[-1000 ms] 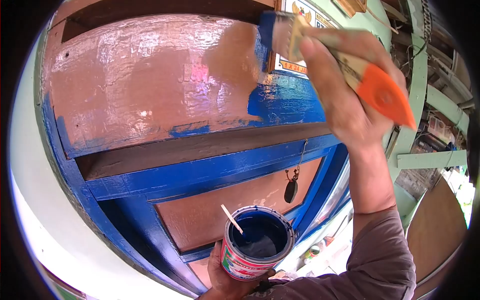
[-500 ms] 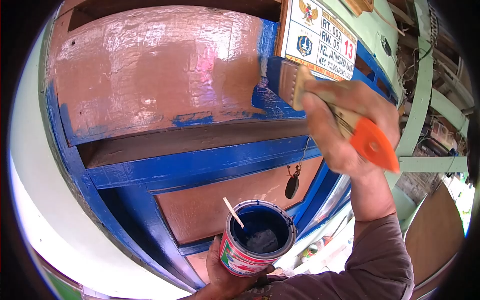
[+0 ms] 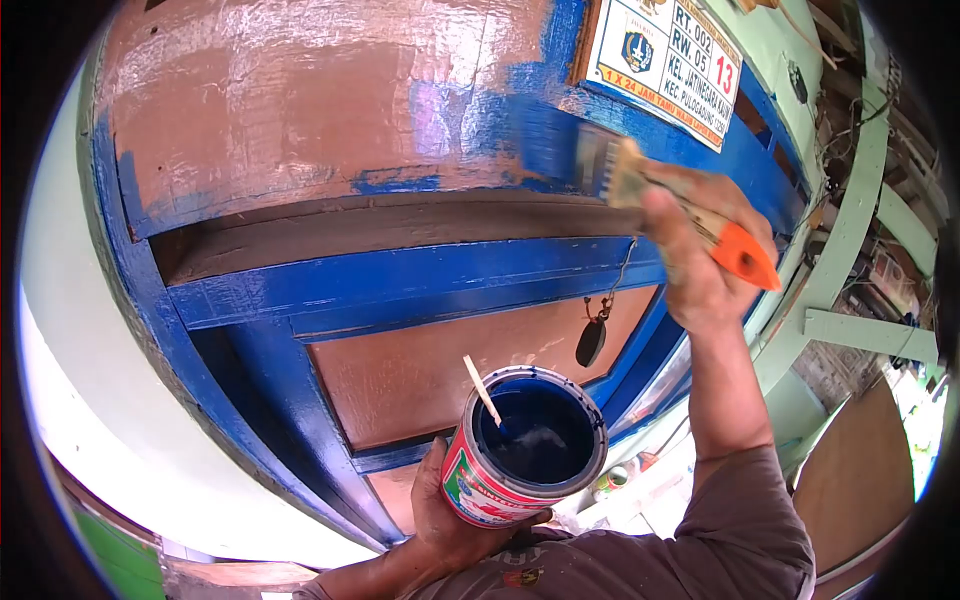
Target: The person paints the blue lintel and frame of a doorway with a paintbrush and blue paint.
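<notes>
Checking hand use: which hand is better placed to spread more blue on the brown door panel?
Probably the right hand. It grips the brush, bristles at the panel edge; the left hand is holding the paint can lower down.

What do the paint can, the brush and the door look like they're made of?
Paint can: probably thin metal, with a glossy printed label and a rolled rim, held in the left hand. Brush, in the right hand: pale, wooden-looking handle, orange tip that is likely plastic, shiny metal band. Door: apparently wood, with uneven brown panels partly under wet, glossy blue paint.
</notes>
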Motion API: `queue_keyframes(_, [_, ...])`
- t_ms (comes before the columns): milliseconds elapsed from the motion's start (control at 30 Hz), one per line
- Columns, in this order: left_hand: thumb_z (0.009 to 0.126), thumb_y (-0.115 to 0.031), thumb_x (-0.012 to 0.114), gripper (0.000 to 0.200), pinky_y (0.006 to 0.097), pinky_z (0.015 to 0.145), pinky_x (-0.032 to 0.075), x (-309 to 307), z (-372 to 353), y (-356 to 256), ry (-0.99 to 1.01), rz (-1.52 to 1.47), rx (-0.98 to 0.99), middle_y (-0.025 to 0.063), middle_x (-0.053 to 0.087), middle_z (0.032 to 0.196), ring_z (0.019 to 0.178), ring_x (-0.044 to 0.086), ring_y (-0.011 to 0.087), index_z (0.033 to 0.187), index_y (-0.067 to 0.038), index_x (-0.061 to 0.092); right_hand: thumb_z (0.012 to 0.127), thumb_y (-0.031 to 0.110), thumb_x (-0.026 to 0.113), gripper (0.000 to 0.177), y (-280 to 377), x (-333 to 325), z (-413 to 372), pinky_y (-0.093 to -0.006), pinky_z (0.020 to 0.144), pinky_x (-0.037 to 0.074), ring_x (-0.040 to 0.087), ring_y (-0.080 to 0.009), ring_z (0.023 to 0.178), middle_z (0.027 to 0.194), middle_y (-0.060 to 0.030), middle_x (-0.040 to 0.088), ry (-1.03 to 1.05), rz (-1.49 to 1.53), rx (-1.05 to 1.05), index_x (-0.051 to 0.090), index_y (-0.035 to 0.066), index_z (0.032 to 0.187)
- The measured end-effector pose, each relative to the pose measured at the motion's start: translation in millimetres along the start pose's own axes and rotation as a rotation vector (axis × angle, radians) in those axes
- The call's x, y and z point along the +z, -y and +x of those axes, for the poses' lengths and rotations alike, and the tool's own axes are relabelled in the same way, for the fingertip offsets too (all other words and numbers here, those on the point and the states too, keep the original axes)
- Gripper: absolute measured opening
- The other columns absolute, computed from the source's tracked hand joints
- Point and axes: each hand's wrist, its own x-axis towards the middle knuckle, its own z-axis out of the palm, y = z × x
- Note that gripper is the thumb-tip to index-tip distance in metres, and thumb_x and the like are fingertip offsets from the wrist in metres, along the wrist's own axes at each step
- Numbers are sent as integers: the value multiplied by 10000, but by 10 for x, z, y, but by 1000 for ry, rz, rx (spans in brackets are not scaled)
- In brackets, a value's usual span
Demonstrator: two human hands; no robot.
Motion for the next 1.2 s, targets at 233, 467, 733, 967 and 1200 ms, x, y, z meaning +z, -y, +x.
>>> queue_keyframes(233, [893, -859, 326, 954, 648, 1147, 409, -191, -57, 3, 38, -79, 15, 161, 474, 1553, 1423, 482, 394, 1572, -191, 381, 912, -9, 723, 146, 98, -301, -75, -290, 651, 555, 706, -204, 729, 964, -159, 769, 44, -544, -243, 725, -35, 1056])
queue_keyframes(467, [924, -785, 371, 874, 554, 948, 543, -330, -176, -59, 65, -225, 71, 150, 527, 1486, 1336, 550, 342, 1539, -167, 417, 884, -21, 724, 75, 361, -182, -149, -296, 634, 556, 712, -210, 705, 886, -151, 751, -14, -504, -128, 690, -26, 951])
queue_keyframes(733, [933, -771, 353, 860, 507, 812, 588, -212, -297, -62, 124, -337, 163, 143, 554, 1444, 1201, 638, 327, 1544, -168, 403, 814, 23, 811, 212, 209, 63, -197, -296, 597, 580, 727, -225, 679, 870, -122, 754, 7, -505, -157, 708, 8, 998])
queue_keyframes(967, [949, -733, 354, 838, 592, 851, 614, -260, -334, -73, 132, -276, 196, 156, 541, 1476, 1210, 652, 356, 1560, -159, 379, 790, 38, 815, 211, 199, 694, -180, -302, 572, 574, 700, -199, 685, 882, -88, 734, -40, -265, -338, 711, 47, 974])
queue_keyframes(1200, [946, -715, 408, 812, 559, 805, 588, -207, -279, -63, 53, -213, 178, 127, 554, 1456, 1254, 595, 357, 1534, -155, 412, 798, 33, 801, 172, 208, 943, -176, -317, 643, 600, 723, -201, 751, 932, -52, 750, -170, 31, -356, 735, 83, 948])
